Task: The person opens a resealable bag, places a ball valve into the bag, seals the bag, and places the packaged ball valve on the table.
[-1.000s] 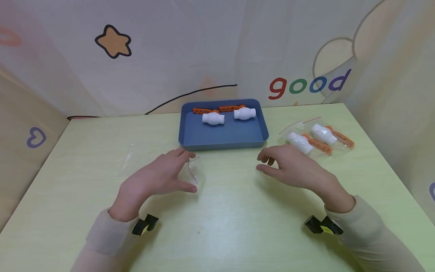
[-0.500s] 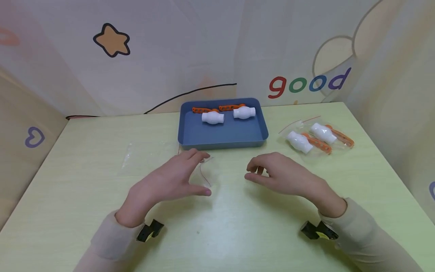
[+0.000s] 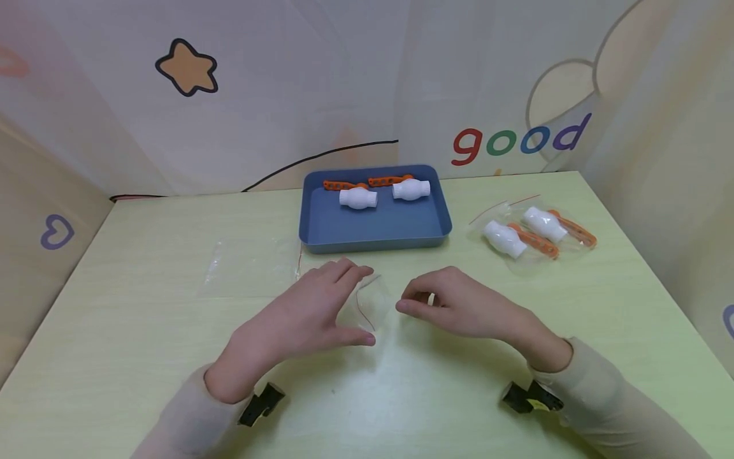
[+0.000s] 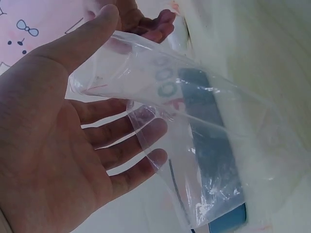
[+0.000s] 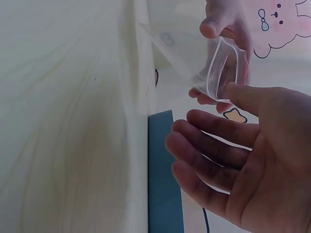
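Note:
My left hand (image 3: 309, 315) holds a clear zip bag (image 3: 367, 303) between its spread thumb and fingers. In the left wrist view the bag (image 4: 146, 63) stands wide at its mouth, with the thumb at one side and the fingertips at the other. The right wrist view shows the bag's gaping mouth edge (image 5: 212, 73). My right hand (image 3: 459, 303) hovers just right of the bag, fingers loosely bent and holding nothing. Another clear zip bag (image 3: 246, 268) lies flat on the table, left of the tray.
A blue tray (image 3: 373, 233) at the back holds two white ribbed-ended fittings (image 3: 358, 198) and two orange perforated strips (image 3: 390, 181). To the right lie two clear bags, each with a white fitting (image 3: 504, 239) and an orange strip (image 3: 539, 243). A printed curtain (image 3: 321, 76) hangs behind.
My left hand has carried the zip bag to the right and slightly nearer me. My right hand has moved left and down towards it, narrowing the gap between the hands.

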### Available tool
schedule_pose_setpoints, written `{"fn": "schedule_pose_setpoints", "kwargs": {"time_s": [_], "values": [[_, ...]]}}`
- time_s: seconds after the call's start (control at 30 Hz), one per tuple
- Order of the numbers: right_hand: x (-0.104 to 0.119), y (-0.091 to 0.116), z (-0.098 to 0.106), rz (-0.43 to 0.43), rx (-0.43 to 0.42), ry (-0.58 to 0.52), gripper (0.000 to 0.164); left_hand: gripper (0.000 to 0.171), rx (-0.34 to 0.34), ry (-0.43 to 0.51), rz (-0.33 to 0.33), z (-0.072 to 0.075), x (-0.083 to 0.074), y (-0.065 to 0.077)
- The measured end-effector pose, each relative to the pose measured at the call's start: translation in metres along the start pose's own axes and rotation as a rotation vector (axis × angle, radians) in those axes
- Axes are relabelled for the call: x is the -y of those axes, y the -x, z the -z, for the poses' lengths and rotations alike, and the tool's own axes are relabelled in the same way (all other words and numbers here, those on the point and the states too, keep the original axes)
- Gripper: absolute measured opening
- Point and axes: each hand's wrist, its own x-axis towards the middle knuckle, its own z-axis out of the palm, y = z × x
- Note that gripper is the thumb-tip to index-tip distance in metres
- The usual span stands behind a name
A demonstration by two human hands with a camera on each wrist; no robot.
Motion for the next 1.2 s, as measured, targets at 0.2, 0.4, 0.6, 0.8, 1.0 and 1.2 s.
{"fn": "schedule_pose_setpoints", "kwargs": {"time_s": [0.2,0.4,0.6,0.8,1.0,1.2], "values": [[0.001,0.000,-0.004,0.009,0.013,-0.033,0.024,0.087,-0.022,-0.035,-0.042,-0.003,-0.008,-0.001],[0.003,-0.002,-0.007,0.024,0.024,-0.058,0.015,0.087,-0.022,-0.095,-0.047,-0.003,-0.014,0.000],[0.006,-0.001,-0.007,0.040,-0.014,-0.079,0.012,0.089,-0.038,-0.122,-0.045,-0.003,-0.016,0.000],[0.008,0.000,-0.004,-0.009,-0.054,-0.129,0.012,0.102,-0.057,-0.144,-0.038,-0.004,-0.015,0.000],[0.008,0.000,0.002,-0.080,-0.062,-0.186,0.014,0.117,-0.045,-0.182,-0.006,-0.003,-0.013,0.002],[0.006,-0.001,0.004,-0.111,-0.061,-0.234,0.014,0.109,-0.062,-0.217,-0.021,-0.001,-0.011,0.002]]}}
